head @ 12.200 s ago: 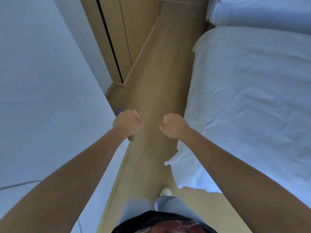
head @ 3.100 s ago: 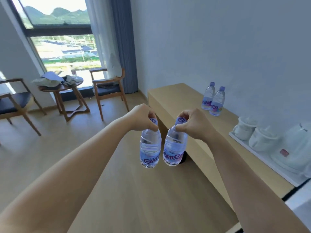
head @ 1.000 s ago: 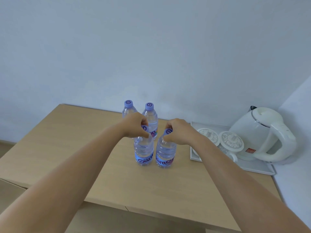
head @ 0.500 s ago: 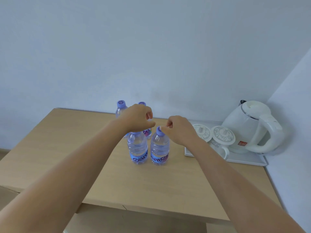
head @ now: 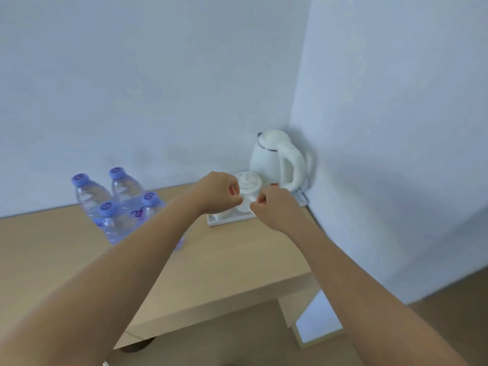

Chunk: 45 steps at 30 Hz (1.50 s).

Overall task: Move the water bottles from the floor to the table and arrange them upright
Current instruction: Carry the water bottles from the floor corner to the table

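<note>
The table carries everything here: four bottles stand upright in a tight cluster at its back edge toward the left, while a white kettle and lidded cups sit on a tray in the back right corner. Left hand and right hand hover loosely curled and empty above the tray, clear of the bottles. This batch looks done; the little floor in view shows no bottles.
</note>
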Tool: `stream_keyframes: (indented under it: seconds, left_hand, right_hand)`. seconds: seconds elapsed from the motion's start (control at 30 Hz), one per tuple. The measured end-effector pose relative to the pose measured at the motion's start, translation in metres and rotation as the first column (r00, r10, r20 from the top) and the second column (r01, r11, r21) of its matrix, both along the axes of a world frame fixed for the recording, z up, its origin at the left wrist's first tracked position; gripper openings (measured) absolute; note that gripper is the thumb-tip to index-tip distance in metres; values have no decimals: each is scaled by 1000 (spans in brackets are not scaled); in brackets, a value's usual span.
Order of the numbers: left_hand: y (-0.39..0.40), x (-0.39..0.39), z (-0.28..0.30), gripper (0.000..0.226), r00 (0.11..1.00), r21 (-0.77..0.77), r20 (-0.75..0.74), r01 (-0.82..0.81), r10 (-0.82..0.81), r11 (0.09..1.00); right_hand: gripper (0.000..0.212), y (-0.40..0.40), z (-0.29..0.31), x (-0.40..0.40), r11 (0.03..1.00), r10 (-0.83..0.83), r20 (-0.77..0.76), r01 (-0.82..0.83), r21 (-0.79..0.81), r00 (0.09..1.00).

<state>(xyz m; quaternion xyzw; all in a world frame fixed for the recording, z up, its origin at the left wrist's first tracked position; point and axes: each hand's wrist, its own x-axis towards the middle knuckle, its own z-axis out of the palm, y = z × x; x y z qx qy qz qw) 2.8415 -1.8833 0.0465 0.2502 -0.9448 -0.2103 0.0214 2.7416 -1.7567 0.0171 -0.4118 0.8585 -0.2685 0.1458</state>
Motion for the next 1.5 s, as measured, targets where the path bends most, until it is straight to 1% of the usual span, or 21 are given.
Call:
stream_keyframes:
  seconds: [0.07, 0.13, 0.2, 0.33, 0.43, 0.6, 0.77, 0.87, 0.93, 1.03, 1.1, 1.17, 1.33, 1.43, 1.5]
  left_hand:
    - [36, -17, -7, 13, 997, 9, 28, 71, -71, 997]
    - [74, -31, -15, 17, 990, 28, 50, 134, -136, 991]
    - [110, -41, -22, 19, 977, 42, 76, 195, -197, 980]
    - [180, -56, -37, 17, 946, 70, 141, 285, -292, 956]
    - [230, -66, -47, 15, 918, 107, 135, 361, -373, 927]
    - [306, -94, -65, 11, 831, 173, 172, 503, -529, 847]
    - [368, -137, -86, 12, 716, 177, 208, 642, -666, 746]
    - [402, -169, -98, 13, 653, 186, 196, 708, -732, 681]
    - [422, -192, -107, 13, 630, 206, 180, 727, -755, 655]
    - [448, -231, -123, 20, 608, 246, 188, 731, -771, 636]
    - [463, -259, -134, 14, 592, 255, 205, 736, -779, 627]
    - [474, -286, -140, 10, 588, 267, 206, 735, -782, 623]
    - [506, -350, -146, 12, 560, 291, 216, 745, -800, 600]
    - [524, -381, -146, 15, 561, 314, 200, 740, -803, 595]
    - [536, -400, -148, 14, 557, 327, 202, 737, -805, 592]
  right_hand:
    - [22, 40, -3, -10, 999, -51, -9, 51, 8, 999]
    - [18, 79, -5, -16, 994, -99, -17, 100, 41, 995]
    - [19, 117, -10, -21, 985, -157, -8, 157, 67, 988]
    - [16, 191, -26, -24, 963, -247, 33, 242, 117, 968]
    - [19, 244, -41, -24, 943, -312, 55, 302, 142, 948]
    - [19, 323, -60, -35, 883, -451, 83, 431, 186, 889]
    - [16, 398, -71, -51, 807, -581, 107, 553, 208, 807]
    - [16, 439, -80, -64, 759, -642, 100, 611, 227, 760]
    - [20, 461, -88, -77, 728, -676, 112, 637, 252, 728]
    - [23, 489, -100, -103, 683, -722, 125, 674, 281, 680]
    - [21, 503, -104, -125, 655, -746, 117, 690, 309, 656]
    - [22, 515, -105, -145, 641, -759, 137, 693, 329, 637]
    - [17, 548, -106, -195, 592, -800, 161, 719, 364, 578]
    - [29, 567, -106, -220, 574, -816, 178, 732, 368, 550]
    - [28, 578, -107, -237, 578, -813, 186, 725, 374, 553]
